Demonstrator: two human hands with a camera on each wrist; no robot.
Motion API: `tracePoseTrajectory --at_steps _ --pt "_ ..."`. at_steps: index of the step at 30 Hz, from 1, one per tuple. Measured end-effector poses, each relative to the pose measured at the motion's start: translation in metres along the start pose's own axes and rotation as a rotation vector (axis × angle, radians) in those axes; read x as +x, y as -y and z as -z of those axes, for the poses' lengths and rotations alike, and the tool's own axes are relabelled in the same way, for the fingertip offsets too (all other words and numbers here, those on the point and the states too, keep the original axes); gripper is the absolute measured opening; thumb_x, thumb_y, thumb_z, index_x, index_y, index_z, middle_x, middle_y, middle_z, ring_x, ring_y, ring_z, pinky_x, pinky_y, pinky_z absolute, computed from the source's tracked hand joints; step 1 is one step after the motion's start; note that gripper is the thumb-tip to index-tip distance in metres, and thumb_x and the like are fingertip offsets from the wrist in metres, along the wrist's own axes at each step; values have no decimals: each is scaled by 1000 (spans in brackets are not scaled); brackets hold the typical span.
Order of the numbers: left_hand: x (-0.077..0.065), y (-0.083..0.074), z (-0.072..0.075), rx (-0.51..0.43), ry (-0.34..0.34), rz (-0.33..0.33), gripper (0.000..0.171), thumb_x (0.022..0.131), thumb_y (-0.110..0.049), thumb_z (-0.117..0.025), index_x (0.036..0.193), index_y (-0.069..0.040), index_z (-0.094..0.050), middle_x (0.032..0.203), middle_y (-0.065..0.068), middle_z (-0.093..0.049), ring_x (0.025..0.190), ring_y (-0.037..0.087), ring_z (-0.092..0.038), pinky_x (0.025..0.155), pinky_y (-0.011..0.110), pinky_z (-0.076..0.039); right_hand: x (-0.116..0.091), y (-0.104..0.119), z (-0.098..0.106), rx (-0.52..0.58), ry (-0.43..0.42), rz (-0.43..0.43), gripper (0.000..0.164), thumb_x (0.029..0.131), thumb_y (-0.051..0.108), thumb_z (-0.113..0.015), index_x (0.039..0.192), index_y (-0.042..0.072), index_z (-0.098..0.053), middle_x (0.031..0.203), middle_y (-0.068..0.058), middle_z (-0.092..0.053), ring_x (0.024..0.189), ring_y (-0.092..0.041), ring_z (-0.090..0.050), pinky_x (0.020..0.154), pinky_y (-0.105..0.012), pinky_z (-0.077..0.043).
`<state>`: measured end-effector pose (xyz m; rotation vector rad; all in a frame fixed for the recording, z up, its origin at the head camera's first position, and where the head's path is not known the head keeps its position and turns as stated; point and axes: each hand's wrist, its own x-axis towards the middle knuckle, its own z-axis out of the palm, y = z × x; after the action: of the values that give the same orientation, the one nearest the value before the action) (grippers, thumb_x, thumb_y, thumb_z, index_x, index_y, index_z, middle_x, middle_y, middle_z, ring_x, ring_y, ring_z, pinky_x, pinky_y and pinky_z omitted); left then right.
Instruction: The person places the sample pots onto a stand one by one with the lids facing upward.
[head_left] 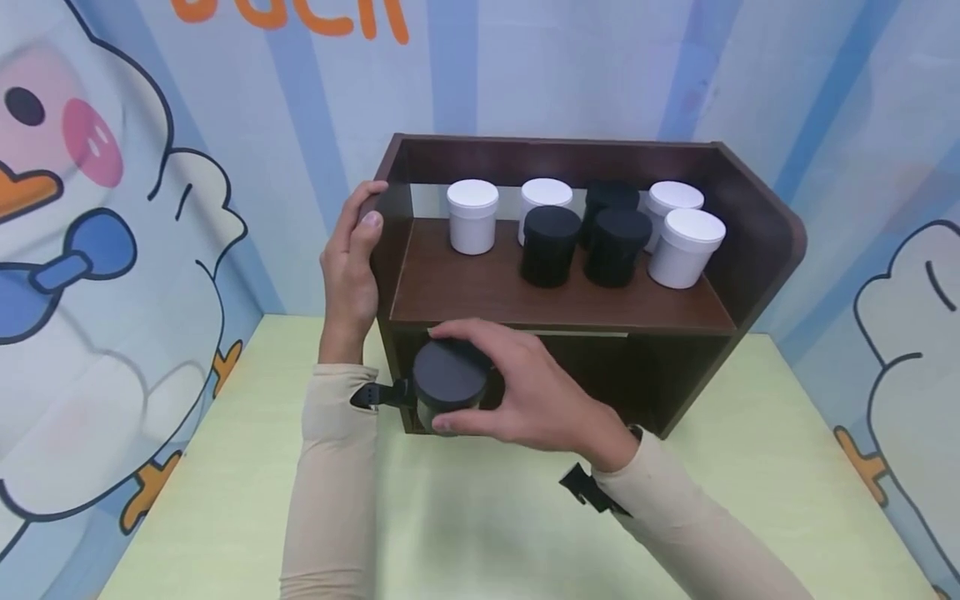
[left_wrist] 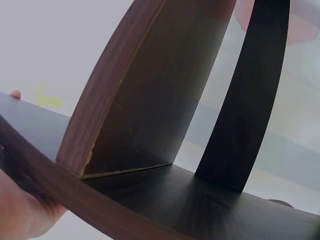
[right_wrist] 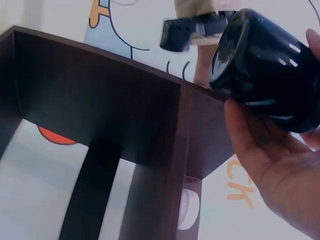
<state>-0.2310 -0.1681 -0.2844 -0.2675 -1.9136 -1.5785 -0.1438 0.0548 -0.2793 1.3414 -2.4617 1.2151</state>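
My right hand [head_left: 525, 387] grips a black lidded jar [head_left: 450, 375] between thumb and fingers, in front of the left part of a dark brown shelf [head_left: 555, 325]. Seen from the right wrist, the same jar [right_wrist: 270, 70] is tilted, its glossy base showing. At the shelf's left side panel [head_left: 392, 242] is my left hand [head_left: 352, 267], its fingertips over the panel's edge and its thumb against it. In the left wrist view only part of that hand [left_wrist: 25, 210] shows, beside the brown board.
On the upper board stand white jars [head_left: 472, 217] [head_left: 686, 250] and black jars [head_left: 551, 246] [head_left: 618, 246], several in all, mostly toward the right. Below is a lower compartment [head_left: 585, 375]. The shelf stands on a pale table [head_left: 480, 517] before a duck-patterned backdrop [head_left: 615, 67].
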Motion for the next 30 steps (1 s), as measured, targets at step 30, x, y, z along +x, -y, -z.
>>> tracePoseTrajectory --at_steps 30 --pt "0 3 -1 -37 7 1 48 97 -46 -42 140 -28 -56 146 -5 -55 119 11 -54 100 43 -45 99 -36 28 -313 -227 -467 73 87 37 -77 142 4 -42 132 -15 -59 115 -28 -60 99 -42 -52"
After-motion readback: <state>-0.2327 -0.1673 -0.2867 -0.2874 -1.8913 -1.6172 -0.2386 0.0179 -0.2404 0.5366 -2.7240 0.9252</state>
